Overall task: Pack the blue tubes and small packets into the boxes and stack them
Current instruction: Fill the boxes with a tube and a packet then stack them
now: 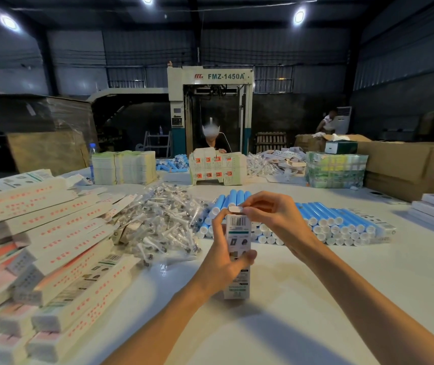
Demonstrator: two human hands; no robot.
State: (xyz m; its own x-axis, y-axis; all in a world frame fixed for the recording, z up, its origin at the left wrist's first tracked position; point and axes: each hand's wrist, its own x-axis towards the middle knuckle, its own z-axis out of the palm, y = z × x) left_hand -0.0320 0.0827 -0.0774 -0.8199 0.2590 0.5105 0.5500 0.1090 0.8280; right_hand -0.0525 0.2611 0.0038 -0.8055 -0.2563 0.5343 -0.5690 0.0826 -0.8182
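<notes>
Left hand (222,262) grips upright box (237,248) mid-body on table (302,299). Right hand (268,214) pinches its top flap (235,209). Blue tubes (329,225) stacked behind.

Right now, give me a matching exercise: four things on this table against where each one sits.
Things: 1 upright box; 2 blue tubes; 3 clear packets; 4 piled long boxes.
Places: A near left edge of table; B held by left hand, right hand at top; C heap at centre-left; D rows behind the hands, to the right.
Pairs: 1-B; 2-D; 3-C; 4-A.
</notes>
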